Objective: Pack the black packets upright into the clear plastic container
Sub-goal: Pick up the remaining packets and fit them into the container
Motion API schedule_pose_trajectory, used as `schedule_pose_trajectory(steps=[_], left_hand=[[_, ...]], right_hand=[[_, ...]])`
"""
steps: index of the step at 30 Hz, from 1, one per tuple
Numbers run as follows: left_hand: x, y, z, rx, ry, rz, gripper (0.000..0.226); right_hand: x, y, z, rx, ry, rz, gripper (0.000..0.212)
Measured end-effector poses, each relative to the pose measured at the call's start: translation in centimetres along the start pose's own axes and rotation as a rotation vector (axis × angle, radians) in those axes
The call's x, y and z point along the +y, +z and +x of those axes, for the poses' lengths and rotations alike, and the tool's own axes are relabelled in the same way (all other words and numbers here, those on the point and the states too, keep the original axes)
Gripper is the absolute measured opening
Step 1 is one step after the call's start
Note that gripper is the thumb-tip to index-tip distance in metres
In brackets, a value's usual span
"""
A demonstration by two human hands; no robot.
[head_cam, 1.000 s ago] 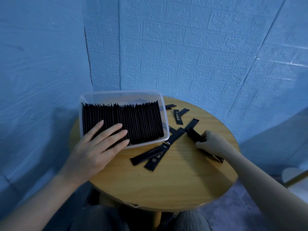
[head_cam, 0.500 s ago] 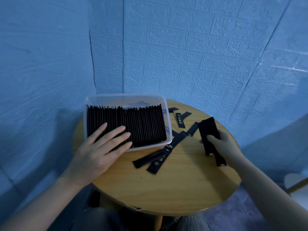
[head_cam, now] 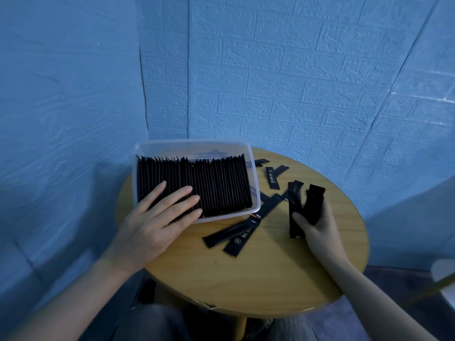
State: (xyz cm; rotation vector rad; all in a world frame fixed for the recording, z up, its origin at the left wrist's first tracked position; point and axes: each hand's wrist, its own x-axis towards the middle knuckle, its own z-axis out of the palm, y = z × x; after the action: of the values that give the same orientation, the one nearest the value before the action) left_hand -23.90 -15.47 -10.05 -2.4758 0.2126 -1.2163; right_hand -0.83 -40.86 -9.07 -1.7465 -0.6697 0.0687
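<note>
A clear plastic container (head_cam: 255, 183) sits at the table's back left, filled with a row of black packets (head_cam: 216, 183) standing upright. My left hand (head_cam: 157, 222) lies flat with straight fingers on the front left packets and the container's near rim. My right hand (head_cam: 317, 225) grips a small bunch of black packets (head_cam: 312, 205), held upright above the table to the right of the container. Several loose black packets (head_cam: 236, 237) lie flat on the wood between my hands and behind, near the container's right side.
The round wooden table (head_cam: 270, 279) stands in a corner of blue brick-patterned walls. Its near edge is at my knees. A pale round object (head_cam: 443, 274) shows at the lower right edge of the view.
My right hand picked up packets from the table and raised them upright, gathering them in its grip. My left hand has stayed on the packets in the container.
</note>
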Motion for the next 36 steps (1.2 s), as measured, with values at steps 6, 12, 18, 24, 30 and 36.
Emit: schedule_pose_trajectory(steps=[6, 12, 18, 24, 30, 36], left_hand=[[0.2, -0.1, 0.1, 0.001, -0.004, -0.007, 0.035], [0.2, -0.1, 0.0, 0.000, -0.007, 0.000, 0.034], [0.3, -0.1, 0.0, -0.012, 0.006, 0.031, 0.027], [0.4, -0.1, 0.0, -0.004, 0.012, 0.047, 0.029], [0.4, -0.1, 0.0, -0.009, 0.013, 0.043, 0.032], [0.2, -0.1, 0.0, -0.038, 0.024, 0.058, 0.041]], right_hand=[[-3.4, 1.7, -1.0, 0.147, -0.048, 0.209, 0.013], [-8.9, 8.0, -1.5, -0.106, -0.205, 0.235, 0.013], [-9.9, 12.5, -0.1, -0.185, -0.219, 0.036, 0.008], [-9.4, 12.9, -0.6, -0.294, -0.194, 0.105, 0.016], [-9.7, 12.5, -0.8, -0.352, -0.079, 0.205, 0.010], [-9.8, 12.1, -0.5, -0.392, -0.033, 0.278, 0.011]])
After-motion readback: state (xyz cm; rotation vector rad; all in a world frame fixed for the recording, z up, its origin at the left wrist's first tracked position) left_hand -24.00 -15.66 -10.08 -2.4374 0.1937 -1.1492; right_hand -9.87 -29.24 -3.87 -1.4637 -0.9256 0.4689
